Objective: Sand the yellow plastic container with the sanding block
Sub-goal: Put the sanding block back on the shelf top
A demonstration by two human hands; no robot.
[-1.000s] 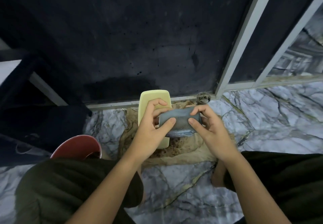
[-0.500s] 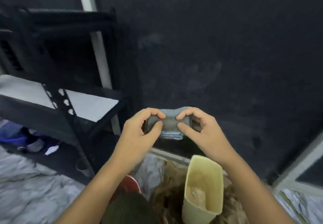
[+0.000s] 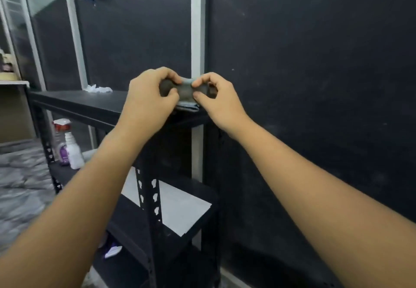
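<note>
I held the sanding block at chest height in front of me. My left hand gripped its left end, fingers curled over the top and thumb pressed against the near face. My right hand pinched its right end the same way. Both sets of fingers were clamped on the block, and its grey abrasive face bowed slightly between them.

One second earlier I had held the block low over the floor, just beside the yellow plastic container. Half a second earlier the container sat below my hands, at the bottom of the view. By this moment it had dropped out of view altogether, and its position could not be confirmed from here.

The block sat level with the top board of a black metal shelf unit. A crumpled white rag lay on that board, and a white spray bottle stood on the level below.

Judgement: no sanding contact existed at this point. The block had been carried away from the workpiece, so either the sanding was finished or the block was being put away on the shelf.
</note>
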